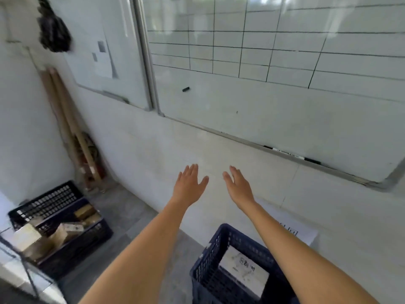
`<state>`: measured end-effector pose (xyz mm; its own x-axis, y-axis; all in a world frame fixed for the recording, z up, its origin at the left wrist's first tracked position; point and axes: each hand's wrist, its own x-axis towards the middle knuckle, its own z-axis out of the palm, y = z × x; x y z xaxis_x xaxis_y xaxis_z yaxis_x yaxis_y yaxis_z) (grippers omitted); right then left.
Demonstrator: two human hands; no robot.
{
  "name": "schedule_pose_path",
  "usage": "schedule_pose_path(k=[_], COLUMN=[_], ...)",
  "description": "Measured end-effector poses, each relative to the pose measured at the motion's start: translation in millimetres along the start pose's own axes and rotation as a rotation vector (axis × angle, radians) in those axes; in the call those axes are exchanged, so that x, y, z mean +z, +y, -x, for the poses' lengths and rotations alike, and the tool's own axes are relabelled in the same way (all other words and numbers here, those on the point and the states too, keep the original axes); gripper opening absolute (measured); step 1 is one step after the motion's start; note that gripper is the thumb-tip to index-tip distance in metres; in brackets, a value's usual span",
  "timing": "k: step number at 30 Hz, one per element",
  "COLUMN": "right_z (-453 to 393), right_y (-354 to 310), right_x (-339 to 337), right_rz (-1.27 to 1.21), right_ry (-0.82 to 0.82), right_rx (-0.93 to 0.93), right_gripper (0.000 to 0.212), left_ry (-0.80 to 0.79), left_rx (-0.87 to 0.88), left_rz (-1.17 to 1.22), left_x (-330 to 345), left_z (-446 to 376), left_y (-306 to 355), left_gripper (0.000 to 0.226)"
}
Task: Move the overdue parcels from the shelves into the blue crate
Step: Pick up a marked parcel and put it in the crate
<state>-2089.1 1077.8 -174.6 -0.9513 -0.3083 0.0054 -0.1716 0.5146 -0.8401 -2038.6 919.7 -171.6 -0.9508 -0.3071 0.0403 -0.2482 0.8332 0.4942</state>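
A blue crate [215,255] stands on the floor at the bottom centre, against the wall. One white parcel [243,270] with dark print lies flat inside it. My left hand [189,186] and my right hand [238,186] are stretched out side by side above and beyond the crate, in front of the wall. Both have straight spread fingers and hold nothing. My right forearm crosses over the crate's right side and hides part of it. No shelves are in view.
A second dark crate [72,235] at the lower left holds several cardboard boxes. Cardboard tubes [65,119] lean in the corner behind it. A large whiteboard [285,106] with a drawn grid hangs on the wall, markers [291,154] on its ledge. A paper sheet [302,233] lies by the wall.
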Motion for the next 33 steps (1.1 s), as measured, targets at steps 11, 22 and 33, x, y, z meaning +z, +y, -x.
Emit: schedule_pose_path(k=[11, 22, 33], right_z=[61, 215, 374], right_y=[-168, -285, -361], right_x=[105, 262, 395], right_rz=[0.044, 0.028, -0.005], right_ry=[-0.295, -0.58, -0.82], right_rx=[-0.399, -0.644, -0.8], right_gripper=[0.053, 0.052, 0.054], left_ry=[0.242, 0.431, 0.492], left_rx=[-0.287, -0.573, -0.881], left_rz=[-0.194, -0.217, -0.23], left_x=[-177, -279, -335], left_z=[133, 355, 562], left_y=[-106, -231, -334], left_gripper=[0.066, 0.063, 0.063])
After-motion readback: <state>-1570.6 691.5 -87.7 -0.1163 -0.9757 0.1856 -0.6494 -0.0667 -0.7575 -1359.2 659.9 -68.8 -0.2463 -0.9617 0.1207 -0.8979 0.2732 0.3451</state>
